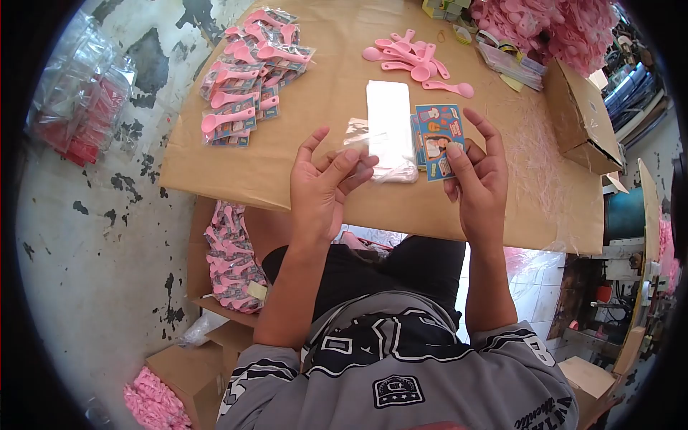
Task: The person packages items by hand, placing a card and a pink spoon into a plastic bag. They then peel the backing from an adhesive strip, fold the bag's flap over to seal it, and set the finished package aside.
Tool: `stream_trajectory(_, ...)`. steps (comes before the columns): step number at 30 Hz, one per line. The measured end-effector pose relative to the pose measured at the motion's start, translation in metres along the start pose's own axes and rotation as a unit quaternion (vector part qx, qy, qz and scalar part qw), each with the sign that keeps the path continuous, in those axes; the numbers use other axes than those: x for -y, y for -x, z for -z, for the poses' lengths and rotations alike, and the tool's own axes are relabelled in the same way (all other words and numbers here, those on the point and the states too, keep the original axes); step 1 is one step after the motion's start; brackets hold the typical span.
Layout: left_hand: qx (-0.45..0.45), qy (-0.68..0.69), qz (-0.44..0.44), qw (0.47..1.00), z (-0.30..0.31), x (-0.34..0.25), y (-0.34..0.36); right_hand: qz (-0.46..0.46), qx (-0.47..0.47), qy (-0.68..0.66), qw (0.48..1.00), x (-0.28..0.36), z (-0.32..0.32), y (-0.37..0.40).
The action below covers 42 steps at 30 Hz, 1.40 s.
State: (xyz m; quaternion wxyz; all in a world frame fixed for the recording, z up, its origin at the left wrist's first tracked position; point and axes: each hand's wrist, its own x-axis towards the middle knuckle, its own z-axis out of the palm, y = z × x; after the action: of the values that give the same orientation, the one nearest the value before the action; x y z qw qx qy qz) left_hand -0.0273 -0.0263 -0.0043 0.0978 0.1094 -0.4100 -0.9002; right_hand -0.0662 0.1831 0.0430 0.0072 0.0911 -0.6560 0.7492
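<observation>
My left hand (326,175) pinches a small clear plastic bag (356,132) between thumb and fingers. A blue printed card (433,123) is gripped by my right hand (481,172), thumb on its face. Part of more blue cards (418,143) shows just behind it. Between the hands lies a stack of white-looking clear bags (389,107). Beyond it sits a loose pile of pink measuring spoons (412,54), with one spoon (449,88) a little apart. At the left, many bagged pink spoons with cards (247,79) are heaped.
Brown paper covers the table (315,79). An open cardboard box (584,118) stands at its right edge, near a large pink heap (530,29). Below the table's left side, a carton holds more packed spoons (233,261). Plastic packs (79,100) sit against the left wall.
</observation>
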Motion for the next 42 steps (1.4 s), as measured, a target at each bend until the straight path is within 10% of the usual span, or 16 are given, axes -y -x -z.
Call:
stream_trajectory(12, -0.072, 0.024, -0.122, 0.99, -0.015, 0.007, 0.002, -0.081, 0.154, 0.004, 0.985, -0.003, -0.001, 0.031)
stream_trajectory(42, -0.069, 0.011, -0.145, 0.987, -0.03, 0.021, 0.007, -0.06, 0.069, -0.031, 0.995, -0.034, -0.011, 0.029)
